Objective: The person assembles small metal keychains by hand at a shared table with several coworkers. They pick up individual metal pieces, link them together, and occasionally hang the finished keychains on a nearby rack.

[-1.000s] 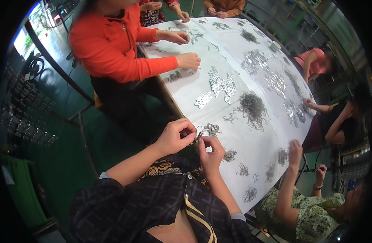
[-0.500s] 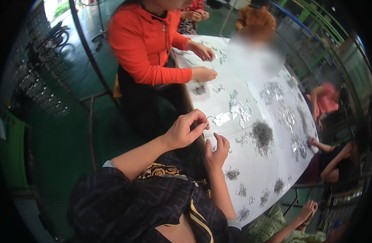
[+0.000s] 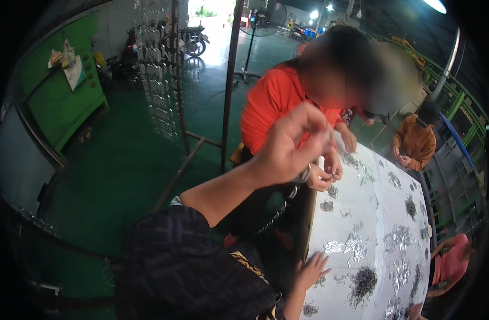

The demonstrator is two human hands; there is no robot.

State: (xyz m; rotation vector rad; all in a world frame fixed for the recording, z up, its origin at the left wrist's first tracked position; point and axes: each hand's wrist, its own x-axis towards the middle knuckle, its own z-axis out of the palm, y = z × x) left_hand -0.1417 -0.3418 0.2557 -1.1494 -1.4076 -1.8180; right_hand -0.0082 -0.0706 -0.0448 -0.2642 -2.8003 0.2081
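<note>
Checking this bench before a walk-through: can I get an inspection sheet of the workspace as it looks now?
Surface: long white table, covered.
Job's things: heaps of small metal clips and shiny pieces spread along it; a thin chain hangs below the raised hand.
Clutter: nothing seen beyond the heaps.
Hands: left hand raised, fingers pinched; what it grips cannot be told. Right hand open at the table edge.
Cables: nothing seen.
Surroundings: green floor, hanging racks, co-worker in orange, other people seated.
</note>
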